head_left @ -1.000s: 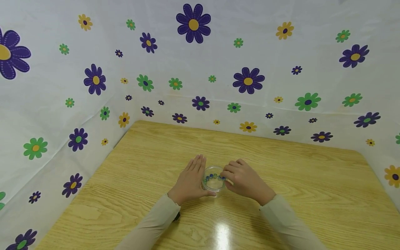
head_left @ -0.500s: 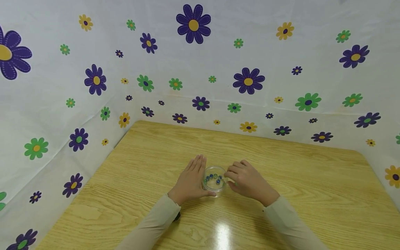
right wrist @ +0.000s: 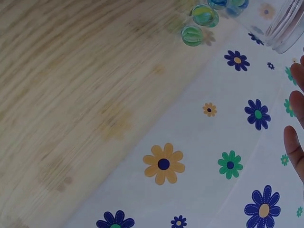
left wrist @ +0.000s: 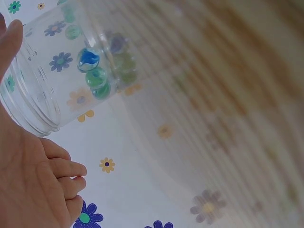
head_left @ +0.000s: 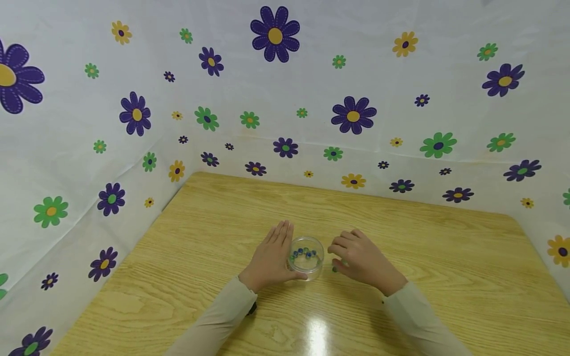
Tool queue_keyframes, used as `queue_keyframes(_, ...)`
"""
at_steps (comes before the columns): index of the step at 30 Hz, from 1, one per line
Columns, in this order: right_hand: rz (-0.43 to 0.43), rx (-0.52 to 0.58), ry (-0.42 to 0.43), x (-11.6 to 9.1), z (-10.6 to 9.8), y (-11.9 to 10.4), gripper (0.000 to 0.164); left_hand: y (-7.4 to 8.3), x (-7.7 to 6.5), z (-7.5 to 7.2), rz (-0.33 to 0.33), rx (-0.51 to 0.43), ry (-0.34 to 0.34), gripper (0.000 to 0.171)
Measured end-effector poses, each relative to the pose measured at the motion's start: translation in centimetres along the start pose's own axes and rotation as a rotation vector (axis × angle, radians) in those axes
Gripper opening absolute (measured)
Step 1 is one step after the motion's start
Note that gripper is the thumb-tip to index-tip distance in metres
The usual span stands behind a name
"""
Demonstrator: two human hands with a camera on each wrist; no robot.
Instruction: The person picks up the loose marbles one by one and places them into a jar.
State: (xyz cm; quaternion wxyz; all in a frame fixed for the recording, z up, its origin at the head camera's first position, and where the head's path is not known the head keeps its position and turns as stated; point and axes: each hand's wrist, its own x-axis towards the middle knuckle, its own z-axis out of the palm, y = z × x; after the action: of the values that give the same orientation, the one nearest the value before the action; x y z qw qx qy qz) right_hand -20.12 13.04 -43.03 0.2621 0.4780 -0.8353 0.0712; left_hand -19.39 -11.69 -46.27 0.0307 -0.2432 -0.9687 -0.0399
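A clear jar [head_left: 307, 271] with several blue and green glass marbles [head_left: 308, 254] inside stands on the table. My left hand [head_left: 269, 258] rests along its left side, fingers straight and thumb by the near side. The jar wall and marbles appear close up in the left wrist view. To the jar's right, my right hand [head_left: 362, 259] hovers low with bent fingers, apart from the jar. A green marble [head_left: 335, 269] lies on the table below that hand. In the right wrist view, a green marble [right wrist: 192, 35] and a yellow-blue marble [right wrist: 205, 16] sit beside the jar, with nothing in the visible fingers [right wrist: 293, 147].
The wood-grain table [head_left: 213, 212] extends around both hands. A white sheet with printed flowers [head_left: 307, 89] stands along its back and left side. A small dark object [head_left: 252, 309] shows at the left sleeve.
My right hand has moved right, away from the jar's rim. Marbles inside the jar have shifted, and a green marble now shows on the table under the right hand. The left hand stays put.
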Motion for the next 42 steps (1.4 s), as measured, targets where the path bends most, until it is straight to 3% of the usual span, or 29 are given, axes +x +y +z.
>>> queue_keyframes(23,-0.005,-0.02,-0.034,-2.9,0.6,1.5,0.023,0.0,-0.1,-0.1,0.005,-0.005,-0.004,0.119)
queue_keyframes(32,-0.027,-0.015,-0.067,-3.0,1.0,1.8,0.023,-0.3,-0.2,0.4,0.051,-0.044,0.062,0.12)
queue_keyframes(42,-0.027,-0.016,-0.134,-3.0,1.7,2.1,0.023,0.0,-0.1,-0.1,0.006,-0.007,-0.004,0.119)
